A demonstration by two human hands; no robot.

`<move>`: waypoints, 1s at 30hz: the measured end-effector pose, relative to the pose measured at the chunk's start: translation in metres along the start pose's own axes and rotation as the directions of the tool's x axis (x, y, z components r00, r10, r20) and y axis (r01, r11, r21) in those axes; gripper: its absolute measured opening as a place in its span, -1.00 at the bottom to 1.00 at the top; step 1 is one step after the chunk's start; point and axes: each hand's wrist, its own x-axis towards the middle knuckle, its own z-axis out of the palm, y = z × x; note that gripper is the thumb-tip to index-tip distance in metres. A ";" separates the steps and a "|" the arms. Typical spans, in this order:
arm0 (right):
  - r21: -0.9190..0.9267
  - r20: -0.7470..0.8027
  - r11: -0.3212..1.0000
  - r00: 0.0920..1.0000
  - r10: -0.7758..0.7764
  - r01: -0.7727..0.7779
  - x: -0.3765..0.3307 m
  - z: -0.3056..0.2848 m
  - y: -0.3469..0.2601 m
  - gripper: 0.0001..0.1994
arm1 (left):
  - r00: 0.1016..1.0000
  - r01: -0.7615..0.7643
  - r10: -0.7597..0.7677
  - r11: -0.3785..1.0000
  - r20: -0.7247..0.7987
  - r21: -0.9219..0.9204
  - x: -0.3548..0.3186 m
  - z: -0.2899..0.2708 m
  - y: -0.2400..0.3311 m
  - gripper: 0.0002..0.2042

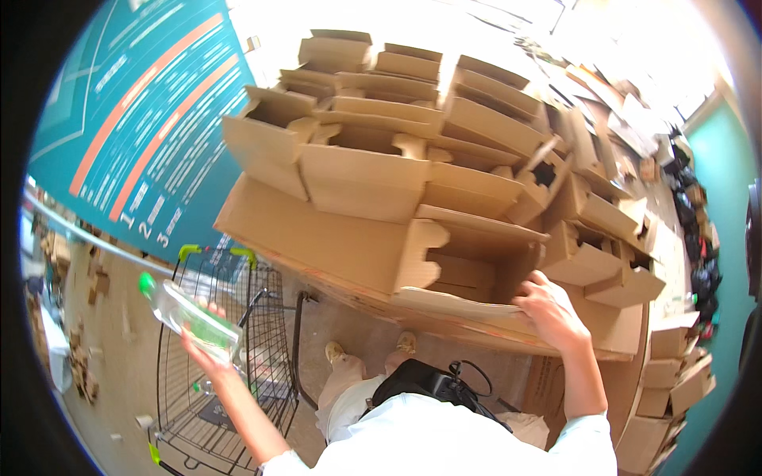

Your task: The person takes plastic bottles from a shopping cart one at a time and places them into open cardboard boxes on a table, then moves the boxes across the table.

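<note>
A clear plastic bottle with a green cap (178, 305) is held in my left hand (200, 347), tilted with its cap toward the upper left, above a wire shopping cart (274, 317). On the right, my right hand (553, 313) grips the near right corner of an open cardboard box (456, 305). Its fingertips are partly hidden at the box's edge. Inside, the part of the box that shows holds nothing I can make out. This box stands at the front edge of a cardboard-covered surface (333, 238).
Several open cardboard boxes (361, 178) stand in rows behind the near box. More bottles (205, 387) lie in the cart. A large teal printed board (143, 119) rises at the left. Small boxes (675, 337) are stacked on the right, with dark bags (705, 278) along the teal wall.
</note>
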 end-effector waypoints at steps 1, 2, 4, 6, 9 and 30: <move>0.005 -0.013 1.000 1.000 0.008 -0.008 -0.003 0.002 -0.001 -0.91 | 0.985 -0.016 0.029 0.997 0.172 -0.073 0.020 0.078 -0.008 -0.19; -0.027 -0.016 1.000 1.000 0.007 -0.008 -0.006 0.002 -0.002 -0.90 | 0.930 0.083 -0.004 0.977 0.367 -0.198 0.034 0.140 -0.019 -0.15; -0.040 -0.017 0.998 0.999 0.046 -0.046 -0.015 -0.002 0.003 -0.82 | 0.778 0.295 -0.056 0.912 0.626 -0.285 0.035 0.268 -0.047 -0.19; -0.020 -0.082 0.999 0.996 0.035 -0.036 -0.025 0.003 0.009 -0.80 | 0.630 0.358 -0.121 0.922 0.767 -0.148 0.011 0.362 -0.082 -0.11; 0.027 -0.173 1.000 0.985 0.004 0.001 -0.030 0.007 0.007 -0.81 | 0.474 0.008 -0.307 0.939 0.826 0.344 -0.014 0.405 -0.122 -0.27; 0.099 -0.433 0.995 0.899 0.060 -0.019 -0.023 0.042 0.010 -0.92 | 0.034 -0.982 -0.924 -0.102 0.381 -0.160 -0.010 0.386 -0.324 -0.84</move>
